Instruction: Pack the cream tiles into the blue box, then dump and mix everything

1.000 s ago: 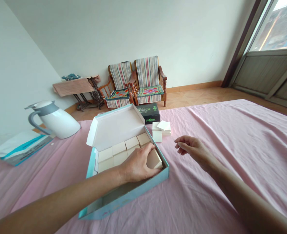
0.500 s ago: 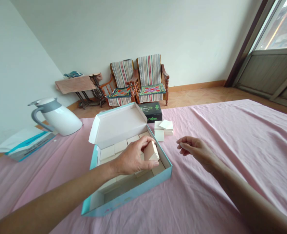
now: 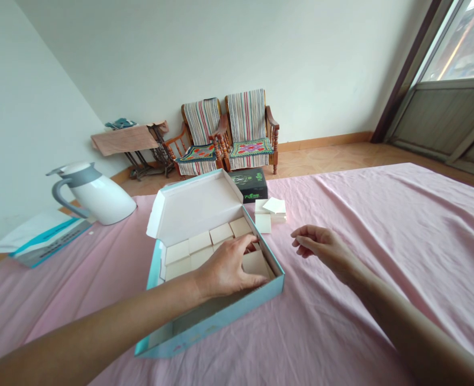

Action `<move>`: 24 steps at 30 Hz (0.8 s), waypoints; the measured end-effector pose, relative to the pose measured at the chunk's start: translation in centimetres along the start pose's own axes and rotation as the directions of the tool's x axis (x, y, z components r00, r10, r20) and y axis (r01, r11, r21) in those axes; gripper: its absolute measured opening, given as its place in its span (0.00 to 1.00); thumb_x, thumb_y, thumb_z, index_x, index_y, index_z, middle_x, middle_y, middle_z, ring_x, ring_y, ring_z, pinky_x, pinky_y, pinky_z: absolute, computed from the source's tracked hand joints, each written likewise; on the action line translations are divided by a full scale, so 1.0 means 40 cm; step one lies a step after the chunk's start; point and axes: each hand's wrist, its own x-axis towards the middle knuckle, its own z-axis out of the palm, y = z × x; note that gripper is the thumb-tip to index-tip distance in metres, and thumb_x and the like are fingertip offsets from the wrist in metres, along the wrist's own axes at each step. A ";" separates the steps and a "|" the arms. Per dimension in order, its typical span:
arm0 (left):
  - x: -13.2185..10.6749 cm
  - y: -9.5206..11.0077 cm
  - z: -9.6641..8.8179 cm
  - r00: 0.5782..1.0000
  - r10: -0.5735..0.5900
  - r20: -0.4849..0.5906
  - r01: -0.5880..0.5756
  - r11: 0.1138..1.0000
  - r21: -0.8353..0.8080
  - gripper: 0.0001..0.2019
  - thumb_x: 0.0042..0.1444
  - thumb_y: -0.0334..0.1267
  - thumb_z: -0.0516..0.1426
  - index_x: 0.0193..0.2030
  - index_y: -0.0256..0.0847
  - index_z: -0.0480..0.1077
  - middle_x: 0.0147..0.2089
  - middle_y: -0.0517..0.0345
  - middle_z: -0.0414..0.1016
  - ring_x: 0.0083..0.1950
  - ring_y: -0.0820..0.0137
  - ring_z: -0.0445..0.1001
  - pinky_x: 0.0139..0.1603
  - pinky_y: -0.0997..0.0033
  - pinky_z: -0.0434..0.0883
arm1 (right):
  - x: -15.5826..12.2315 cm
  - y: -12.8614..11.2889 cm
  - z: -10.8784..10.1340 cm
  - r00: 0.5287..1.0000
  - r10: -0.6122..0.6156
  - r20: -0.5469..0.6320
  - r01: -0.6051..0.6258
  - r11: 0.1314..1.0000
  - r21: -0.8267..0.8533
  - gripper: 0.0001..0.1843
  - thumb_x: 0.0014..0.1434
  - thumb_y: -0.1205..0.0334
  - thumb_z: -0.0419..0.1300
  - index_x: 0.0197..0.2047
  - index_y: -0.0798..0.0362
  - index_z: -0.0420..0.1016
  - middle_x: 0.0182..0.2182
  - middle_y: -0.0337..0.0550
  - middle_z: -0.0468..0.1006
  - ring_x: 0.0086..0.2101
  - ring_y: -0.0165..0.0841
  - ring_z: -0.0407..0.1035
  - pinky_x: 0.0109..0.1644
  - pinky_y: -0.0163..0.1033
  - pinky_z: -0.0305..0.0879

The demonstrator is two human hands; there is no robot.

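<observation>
My left hand reaches into a light-blue cardboard box with its lid raised. Its thumb and fingers are round a small stack of cream-white square pieces at the box's right side; the fingertips are partly hidden. More square pieces lie in rows in the box, some covered by the hand. To the right of the box, my right hand hovers over the pink cloth, fingers loosely bent, with nothing visible in it. Several loose square pieces lie on the cloth beyond it, beside the box.
A black box with green print stands behind the open lid. On the left are a white and grey jug and a blue and grey packet. Two chairs and a cloth-covered stand are by the wall.
My left hand has lowered the stack of square pieces from above the box into its right side. My right hand has hardly moved.
</observation>
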 end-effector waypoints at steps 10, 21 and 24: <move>-0.001 -0.014 -0.035 0.986 0.163 0.014 -0.164 0.977 0.136 0.12 0.57 0.30 0.50 0.43 0.40 0.73 0.42 0.52 0.76 0.43 0.67 0.72 0.47 0.66 0.67 | 0.002 0.001 -0.009 1.000 0.008 -0.002 -0.008 1.000 0.000 0.11 0.49 0.56 0.61 0.33 0.54 0.73 0.28 0.43 0.77 0.26 0.30 0.69 0.30 0.37 0.67; -0.026 -0.016 -0.067 0.785 0.448 0.428 -0.578 0.779 0.243 0.12 0.55 0.28 0.52 0.31 0.45 0.75 0.51 0.51 0.72 0.52 0.61 0.67 0.51 0.54 0.56 | 0.002 0.001 -0.005 1.000 0.021 -0.004 -0.021 1.000 -0.005 0.10 0.48 0.56 0.61 0.31 0.54 0.73 0.25 0.42 0.76 0.25 0.29 0.69 0.30 0.37 0.67; -0.024 -0.016 -0.062 0.776 0.458 0.433 -0.600 0.748 0.284 0.11 0.55 0.28 0.53 0.29 0.44 0.75 0.55 0.51 0.70 0.54 0.59 0.65 0.53 0.53 0.55 | 0.003 0.005 -0.007 1.000 0.023 0.002 -0.023 1.000 -0.021 0.11 0.48 0.55 0.61 0.32 0.54 0.73 0.26 0.43 0.76 0.26 0.29 0.69 0.30 0.37 0.67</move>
